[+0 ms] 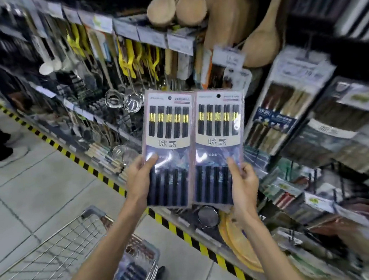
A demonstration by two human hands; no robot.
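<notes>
L hand (pixel 141 178) pinches L chopstick pack (pixel 168 145) at its lower left edge: thumb on front, fingers hidden behind. R hand (pixel 243 186) does same w/ R chopstick pack (pixel 220 145), thumb on front, fingertips curled round the right edge. Packs are upright, side by side btwn the thumbs, inner edges touching. Risk: glossy plastic, gripped low on one edge only, most of each pack above the fingers. Either could tip or slide out, prob. onto boxed goods (pixel 294 199) below R hand or the floor (pixel 38 173), missing the cart (pixel 90 212) under L wrist.
</notes>
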